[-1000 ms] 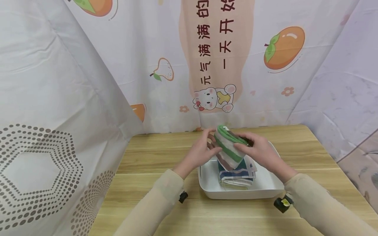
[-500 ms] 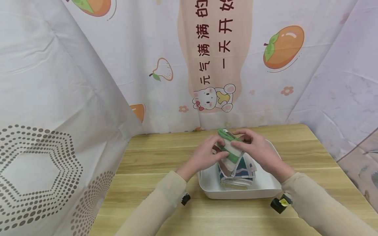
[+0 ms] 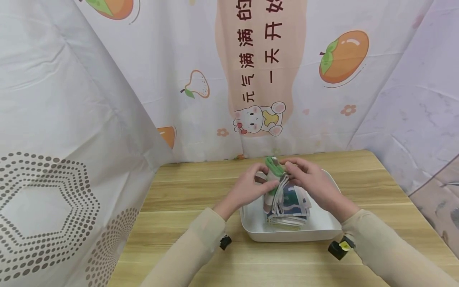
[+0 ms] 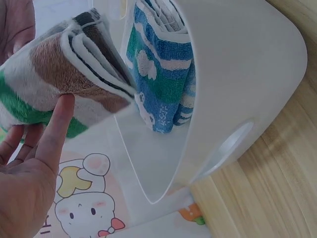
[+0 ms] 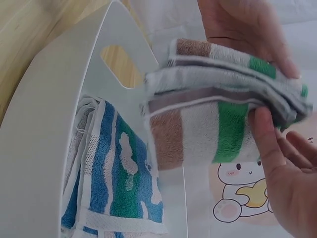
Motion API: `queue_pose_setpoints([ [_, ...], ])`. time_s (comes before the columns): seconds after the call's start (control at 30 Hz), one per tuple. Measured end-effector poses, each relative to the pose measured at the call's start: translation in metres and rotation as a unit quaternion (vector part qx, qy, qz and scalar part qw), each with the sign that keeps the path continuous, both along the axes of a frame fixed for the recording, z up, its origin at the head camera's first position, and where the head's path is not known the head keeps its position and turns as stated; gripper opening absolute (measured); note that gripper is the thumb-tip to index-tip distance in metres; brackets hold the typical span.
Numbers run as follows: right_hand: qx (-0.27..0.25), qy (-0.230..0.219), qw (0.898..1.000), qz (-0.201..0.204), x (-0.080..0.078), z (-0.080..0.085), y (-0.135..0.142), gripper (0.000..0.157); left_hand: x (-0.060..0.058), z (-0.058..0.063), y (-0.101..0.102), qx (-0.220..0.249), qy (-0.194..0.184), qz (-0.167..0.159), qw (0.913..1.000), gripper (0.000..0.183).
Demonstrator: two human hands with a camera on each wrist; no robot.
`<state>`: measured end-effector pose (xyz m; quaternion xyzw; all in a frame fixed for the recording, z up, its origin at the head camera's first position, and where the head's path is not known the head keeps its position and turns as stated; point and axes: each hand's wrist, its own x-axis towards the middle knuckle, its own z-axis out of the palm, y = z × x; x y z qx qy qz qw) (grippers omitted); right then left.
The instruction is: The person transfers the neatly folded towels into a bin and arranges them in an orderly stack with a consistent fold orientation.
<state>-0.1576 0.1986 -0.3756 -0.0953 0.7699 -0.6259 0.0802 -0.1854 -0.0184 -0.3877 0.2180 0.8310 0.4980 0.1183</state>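
Wooden table (image 3: 193, 199), lower centre: left hand (image 3: 247, 185) and right hand (image 3: 315, 185) pinch a striped towel (image 3: 275, 173) over a white tub (image 3: 294, 236); even pressure should preserve folds.

On the table (image 3: 193, 207), the bin (image 3: 294, 236) is placed, with the curtain (image 3: 201, 127) hung behind at 12 o'clock. In the bin, the towel pile (image 3: 295, 210) is set toward 6 o'clock. Higher up, toward the pile's 11 o'clock, a loose towel (image 3: 275, 194) is held between the left hand (image 3: 248, 185), at its 9, and the right hand (image 3: 312, 180), at its 3.
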Motion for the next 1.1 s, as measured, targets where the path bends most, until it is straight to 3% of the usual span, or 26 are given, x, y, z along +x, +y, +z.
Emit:
queue_pose_setpoints([
  [0.13, -0.029, 0.013, 0.999, 0.027, 0.001, 0.0, -0.003, 0.042, 0.0, 0.003, -0.001, 0.015, -0.021, 0.01, 0.9996, 0.053],
  [0.3, 0.018, 0.032, 0.999, 0.035, 0.001, -0.001, -0.006, 0.03, -0.003, 0.003, -0.001, 0.0, -0.008, 0.037, 0.9993, 0.06],
  [0.47, 0.05, 0.044, 0.996, 0.061, 0.002, -0.004, -0.006, 0.03, -0.006, 0.002, -0.001, -0.013, 0.017, 0.06, 0.998, 0.061],
  [0.73, 0.05, 0.053, 0.993, 0.088, 0.0, -0.007, -0.008, 0.031, -0.01, 0.002, -0.005, 0.004, 0.022, 0.093, 0.9954, 0.037],
  [0.93, 0.055, 0.053, 0.994, 0.077, 0.0, -0.011, -0.007, 0.032, -0.012, 0.003, -0.004, 0.004, 0.047, 0.129, 0.9906, 0.026],
  [1.1, 0.061, 0.038, 0.997, 0.008, -0.002, -0.017, -0.002, 0.033, -0.015, 0.004, -0.006, 0.038, 0.064, 0.15, 0.9858, 0.025],
])
